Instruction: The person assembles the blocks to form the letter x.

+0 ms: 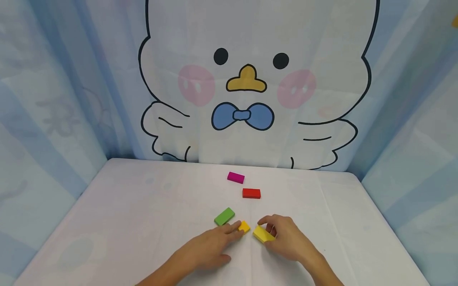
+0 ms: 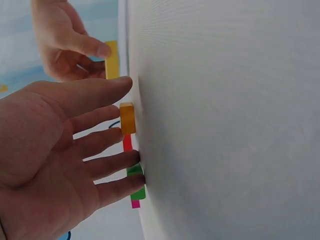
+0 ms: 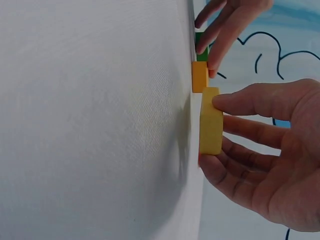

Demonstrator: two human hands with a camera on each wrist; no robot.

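My right hand point(image 1: 286, 237) grips a yellow block point(image 1: 262, 234) between thumb and fingers; in the right wrist view the block point(image 3: 211, 122) shows just off the white tabletop, its long side facing the camera. My left hand point(image 1: 212, 247) reaches in from the left with its fingers extended, fingertips right at an orange block point(image 1: 244, 227) on the table. From the left wrist view, the orange block point(image 2: 127, 118) sits by the outstretched fingers, the thumb apart from it. Just beyond the left fingers lies a green block point(image 1: 224, 217).
Farther back on the white table point(image 1: 161, 198) lie a red block point(image 1: 251, 193) and a magenta block point(image 1: 235, 177). Behind the table's far edge hangs a curtain point(image 1: 247, 147) printed with a cartoon bird, and pale blue curtains close off both sides.
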